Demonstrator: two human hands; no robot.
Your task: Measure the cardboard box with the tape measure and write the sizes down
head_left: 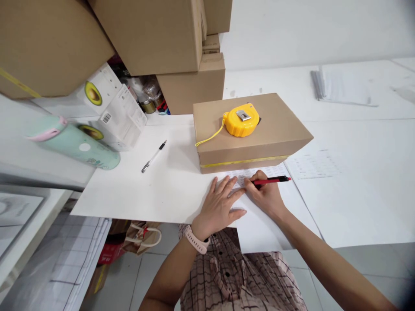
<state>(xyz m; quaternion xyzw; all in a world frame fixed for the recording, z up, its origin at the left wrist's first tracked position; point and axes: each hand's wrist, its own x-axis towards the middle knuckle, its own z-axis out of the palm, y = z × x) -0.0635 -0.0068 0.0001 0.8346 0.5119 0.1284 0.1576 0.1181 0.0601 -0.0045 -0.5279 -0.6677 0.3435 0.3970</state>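
My right hand (pixel 265 195) grips a red and black pen (pixel 274 179), its writing end hidden by the fingers over a printed sheet (pixel 240 173). Beside it, my left hand (pixel 222 203) lies flat with the fingers spread, pressing on the paper and the white table. Part of the sheet is tucked out of sight behind my hands and the cardboard box (pixel 253 149) just beyond them. On top of that box rests a yellow tape measure (pixel 241 121) with a metal clip and a yellow wrist cord.
A clear pen with black grip (pixel 154 156) lies on the white table (pixel 175 190). At left stand a mint bottle (pixel 81 144) and white avocado-print boxes (pixel 113 116). Large cartons (pixel 155 34) are stacked behind. Papers (pixel 345 86) lie at the far right.
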